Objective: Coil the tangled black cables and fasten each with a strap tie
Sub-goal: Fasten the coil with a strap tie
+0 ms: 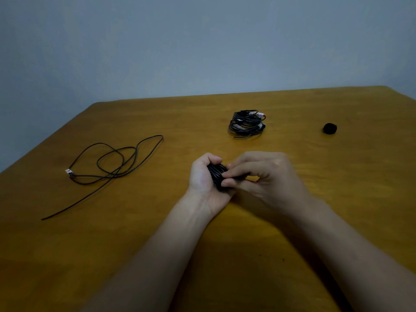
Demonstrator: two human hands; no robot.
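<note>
We see coiled black cable (217, 175), tight bundle, gripped mid-frame. Loose black cable (112, 163) sprawls tangled at left, light plug on one end. Pile of coiled cables (247, 123) farther back. Small black strap roll (330, 128) at right.

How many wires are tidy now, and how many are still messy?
Done: a pile of coiled cables lies at the back. In hand: the left hand grips a coiled bundle while the right hand pinches it. Left: one loose cable. The strap roll waits.

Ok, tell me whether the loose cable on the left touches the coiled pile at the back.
Apart. The head view shows the loose cable and the coiled pile separated by bare table.
</note>
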